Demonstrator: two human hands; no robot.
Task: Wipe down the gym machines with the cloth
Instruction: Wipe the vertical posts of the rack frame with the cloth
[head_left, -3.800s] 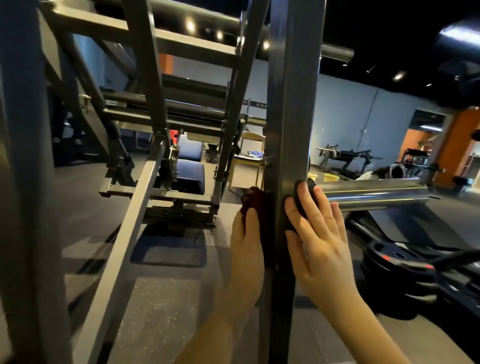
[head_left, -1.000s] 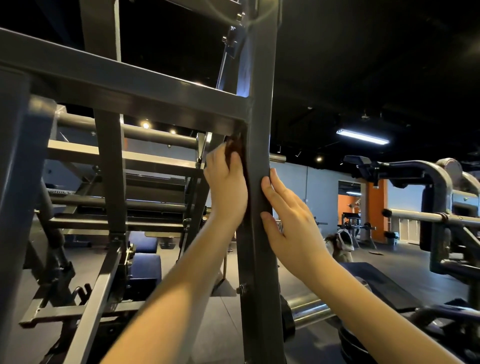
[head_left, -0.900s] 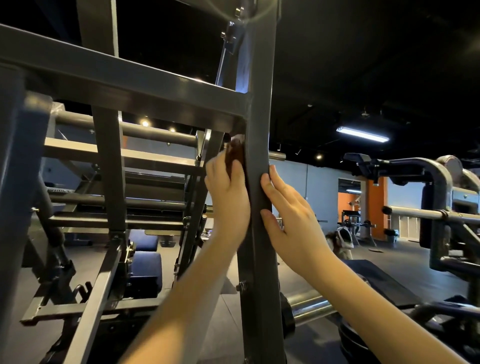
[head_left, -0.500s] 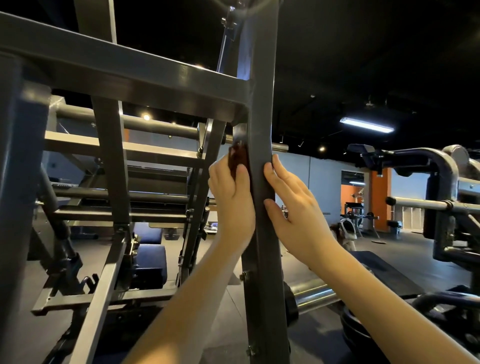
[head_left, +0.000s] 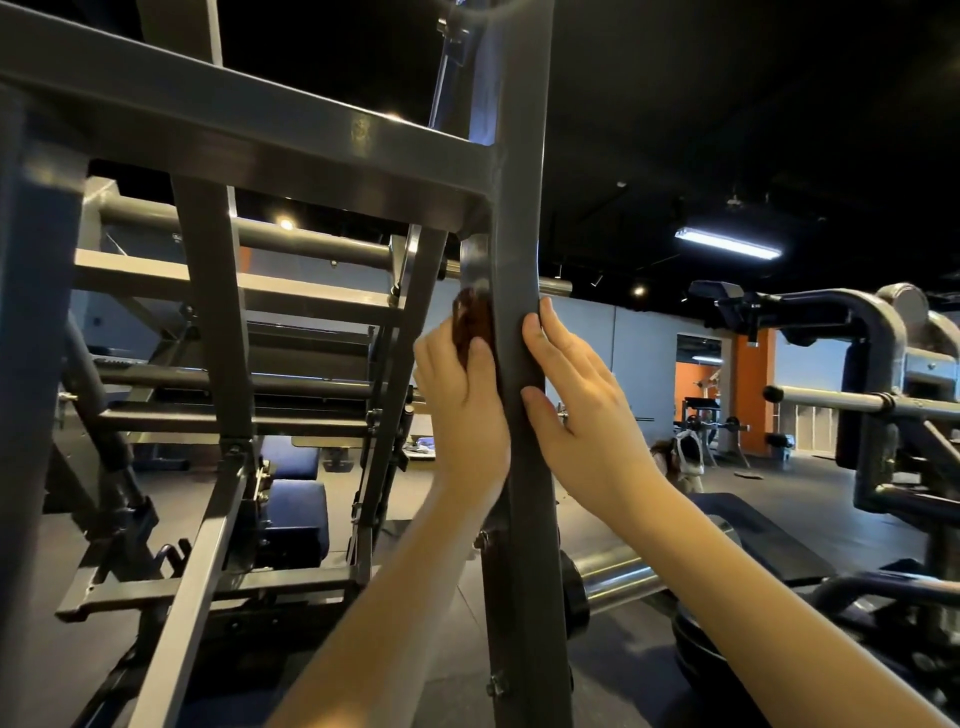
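A grey steel upright post (head_left: 519, 249) of a gym machine stands right in front of me. My left hand (head_left: 462, 405) presses a dark reddish-brown cloth (head_left: 470, 322) flat against the post's left face, just below the welded crossbeam (head_left: 249, 130). Most of the cloth is hidden behind the hand and the post. On the post's right side my right hand (head_left: 582, 410) lies with straight fingers, its thumb and fingertips touching the front edge.
Left of the post are more grey beams, rails and a blue padded seat (head_left: 296, 499). A chrome weight sleeve (head_left: 613, 577) and black plates (head_left: 696, 649) sit low on the right. Another grey machine (head_left: 883, 364) stands at far right, and a person (head_left: 680, 457) crouches in the background.
Both hands climbed the post from waist height to just under the crossbeam. Over the last second they slid slightly down it, the cloth still pressed on the left face.
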